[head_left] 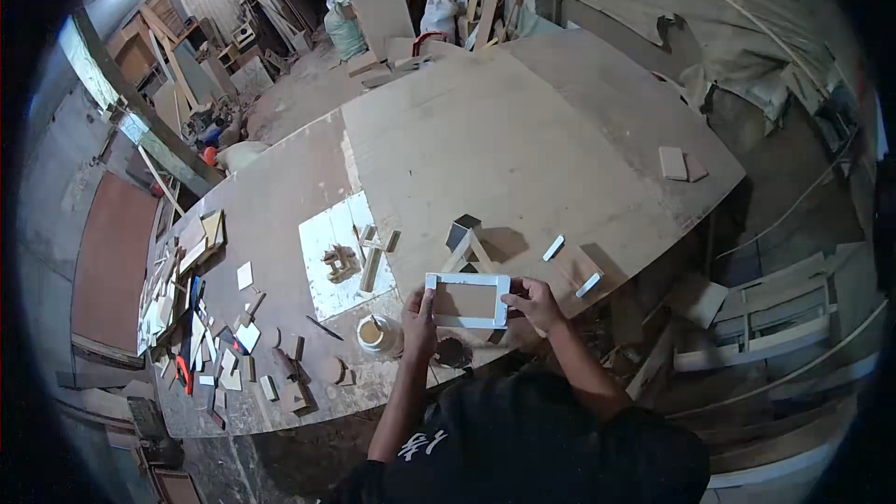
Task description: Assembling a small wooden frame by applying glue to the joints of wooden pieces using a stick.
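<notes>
Our two hands are apart, clamped on opposite ends of one thing: the left hand (417,320) pinches the left bar of a small white rectangular frame (467,322), thumb on the upper face, and the right hand (534,306) grips the right bar. The frame is held up over the near side of the table (560,149), in front of our body. We judge it light and stiff, though its slim bars (the corner joints above all) might give if twisted; whether the white surface is wet or slippery, we cannot tell. The middles of the two short bars look the best hold, with gentle, even pressure.

Just left of the left hand stands a white jar (375,349), and a dark round container (453,352) sits between the hands, nearer our body, so a low sweep could knock either. Beyond the frame, a triangular wooden piece (462,247) crowds the way straight ahead; two white strips (553,247) lie to the right. Loose offcuts (249,336) fill the table's left end, while its broad middle gives generous room toward the far edge.
</notes>
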